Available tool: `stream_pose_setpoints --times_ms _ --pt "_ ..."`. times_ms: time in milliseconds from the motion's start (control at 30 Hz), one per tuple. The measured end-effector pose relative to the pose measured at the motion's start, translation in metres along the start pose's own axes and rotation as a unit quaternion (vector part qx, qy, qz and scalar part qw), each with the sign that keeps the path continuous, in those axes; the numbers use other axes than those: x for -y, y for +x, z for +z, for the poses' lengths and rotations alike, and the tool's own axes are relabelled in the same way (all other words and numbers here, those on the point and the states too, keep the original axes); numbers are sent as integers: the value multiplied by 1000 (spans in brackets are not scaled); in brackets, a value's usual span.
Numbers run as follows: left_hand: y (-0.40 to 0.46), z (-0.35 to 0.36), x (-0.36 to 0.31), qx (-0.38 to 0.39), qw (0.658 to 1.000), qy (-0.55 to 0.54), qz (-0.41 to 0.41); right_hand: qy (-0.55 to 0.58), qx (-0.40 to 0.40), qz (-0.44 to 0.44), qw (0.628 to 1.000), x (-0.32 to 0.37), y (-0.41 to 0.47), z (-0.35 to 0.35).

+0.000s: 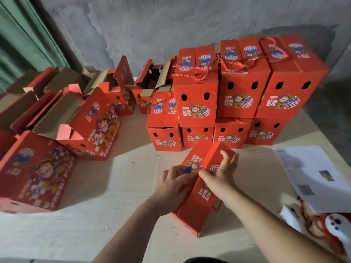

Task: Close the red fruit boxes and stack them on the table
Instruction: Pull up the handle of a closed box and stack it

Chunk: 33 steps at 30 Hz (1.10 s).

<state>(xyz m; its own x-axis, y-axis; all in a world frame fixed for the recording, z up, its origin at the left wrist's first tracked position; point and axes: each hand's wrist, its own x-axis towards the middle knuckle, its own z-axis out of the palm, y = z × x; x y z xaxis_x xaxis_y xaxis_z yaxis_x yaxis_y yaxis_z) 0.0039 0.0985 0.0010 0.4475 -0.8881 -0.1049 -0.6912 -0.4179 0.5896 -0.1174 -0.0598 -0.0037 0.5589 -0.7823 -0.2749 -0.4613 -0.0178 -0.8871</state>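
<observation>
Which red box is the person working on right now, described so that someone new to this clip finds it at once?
Start at the two-tier stack of closed boxes against the grey wall, then come toward the camera across the pale table. The box in hand stands alone in front of that stack. Unlike every other box, it has both the left hand and right hand on its top flaps.
</observation>
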Motion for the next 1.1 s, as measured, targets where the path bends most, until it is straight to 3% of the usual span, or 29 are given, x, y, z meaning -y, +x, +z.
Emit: stream_pose_setpoints --times_ms 167,267,467,533,633,700,767,867,933,1000,1100 --pt "7 -2 -4 52 995 55 -59 96 -43 -31 994 -1 -1 -2" --pt "10 2 -13 33 992 86 -85 146 -30 -43 988 -7 -1 -9" --pt "-23 28 -56 -28 982 45 -180 148 134 -59 978 -6 17 -40" --pt "-42 42 -72 5 982 15 -190 96 206 -71 971 0 24 -52" --pt "-65 48 -84 80 983 -14 -165 -15 297 -98 950 4 28 -63" --pt "-65 37 -78 93 989 79 -86 -81 323 -115 936 6 26 -67" --pt "-50 26 -65 75 970 229 38 -108 309 -129 936 5 22 -67" --pt "-12 10 -51 81 897 393 183 -142 250 -124 950 1 10 -62" --pt "7 8 -42 107 892 397 186 -200 194 -94 956 -7 0 -55" --pt "12 15 -34 119 915 353 155 -284 133 -53 948 -19 -15 -51" --pt "9 28 -25 107 936 313 120 -441 34 -118 889 -40 -48 -49"
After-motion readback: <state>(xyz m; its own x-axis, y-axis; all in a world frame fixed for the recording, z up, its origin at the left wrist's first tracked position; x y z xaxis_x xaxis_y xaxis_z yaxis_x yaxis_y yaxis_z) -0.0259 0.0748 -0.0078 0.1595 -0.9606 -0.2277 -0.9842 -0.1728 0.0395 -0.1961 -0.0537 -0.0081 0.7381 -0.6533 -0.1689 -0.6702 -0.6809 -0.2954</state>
